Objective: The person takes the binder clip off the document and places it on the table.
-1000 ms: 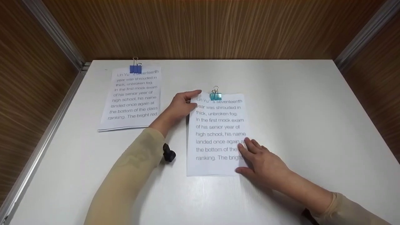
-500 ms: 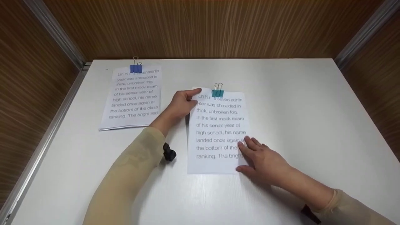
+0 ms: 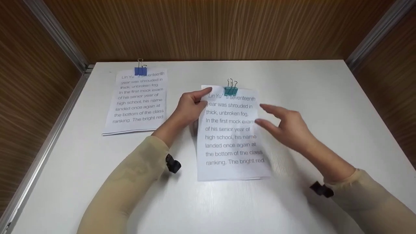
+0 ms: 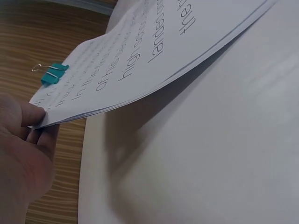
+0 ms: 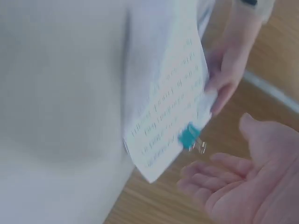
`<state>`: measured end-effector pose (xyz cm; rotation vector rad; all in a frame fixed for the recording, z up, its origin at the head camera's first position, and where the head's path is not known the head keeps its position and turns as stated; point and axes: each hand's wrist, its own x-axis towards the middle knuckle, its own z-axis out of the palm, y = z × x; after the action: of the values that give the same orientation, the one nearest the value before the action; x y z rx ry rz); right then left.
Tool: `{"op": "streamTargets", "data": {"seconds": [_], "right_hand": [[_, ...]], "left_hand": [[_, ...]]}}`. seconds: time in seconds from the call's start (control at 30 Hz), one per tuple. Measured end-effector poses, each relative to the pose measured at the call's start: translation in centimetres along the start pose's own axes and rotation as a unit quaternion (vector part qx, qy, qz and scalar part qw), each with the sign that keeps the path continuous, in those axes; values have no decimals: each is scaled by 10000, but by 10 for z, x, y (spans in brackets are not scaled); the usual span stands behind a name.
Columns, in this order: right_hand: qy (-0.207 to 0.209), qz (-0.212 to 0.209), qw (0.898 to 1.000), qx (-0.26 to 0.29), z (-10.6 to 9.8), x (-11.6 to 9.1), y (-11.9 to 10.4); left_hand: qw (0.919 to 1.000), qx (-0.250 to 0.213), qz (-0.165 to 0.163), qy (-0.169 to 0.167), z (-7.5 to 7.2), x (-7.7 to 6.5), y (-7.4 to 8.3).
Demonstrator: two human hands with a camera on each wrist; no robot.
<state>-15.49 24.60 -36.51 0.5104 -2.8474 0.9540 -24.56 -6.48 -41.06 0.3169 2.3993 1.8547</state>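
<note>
A stack of printed paper sheets (image 3: pixel 232 136) has a teal binder clip (image 3: pixel 230 90) on its top edge, wire handles pointing away. My left hand (image 3: pixel 191 105) pinches the stack's upper left corner between thumb and fingers. In the left wrist view the paper (image 4: pixel 140 56) is raised at that corner, a shadow under it. My right hand (image 3: pixel 287 125) is at the stack's right edge with thumb and fingers spread. In the right wrist view this right hand (image 5: pixel 252 172) is open beside the teal clip (image 5: pixel 189 136), with nothing in it.
A second printed stack (image 3: pixel 138 100) lies at the back left of the white table (image 3: pixel 325 104), with a blue binder clip (image 3: pixel 140 71) on its top edge. Wood-patterned panels (image 3: pixel 208 29) stand at the back and sides.
My right hand has left the stack's lower right part and moved up along its right edge. The clipped top end, in my left hand, has risen and shifted slightly right.
</note>
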Motion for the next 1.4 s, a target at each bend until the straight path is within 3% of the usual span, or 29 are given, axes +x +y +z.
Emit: {"op": "streamTargets", "data": {"seconds": [0.1, 0.2, 0.37, 0.57, 1.0, 1.4], "right_hand": [[337, 20, 9984, 455, -11, 27, 1], [407, 108, 9950, 909, -17, 53, 5], [83, 368, 9901, 1355, -21, 86, 15], [-516, 419, 9834, 1691, -21, 110, 23], [-1558, 380, 9663, 2013, -21, 124, 15], [-1476, 526, 9623, 2224, -15, 123, 12]], "left_hand": [[9999, -66, 96, -19, 2, -5, 5], [9996, -202, 196, -81, 4, -10, 10], [9986, -381, 334, -176, 8, -15, 14], [9983, -386, 328, -273, 9, -20, 16], [9978, -482, 233, -396, 8, -22, 22], [9974, -474, 257, -482, 8, -22, 21]]}}
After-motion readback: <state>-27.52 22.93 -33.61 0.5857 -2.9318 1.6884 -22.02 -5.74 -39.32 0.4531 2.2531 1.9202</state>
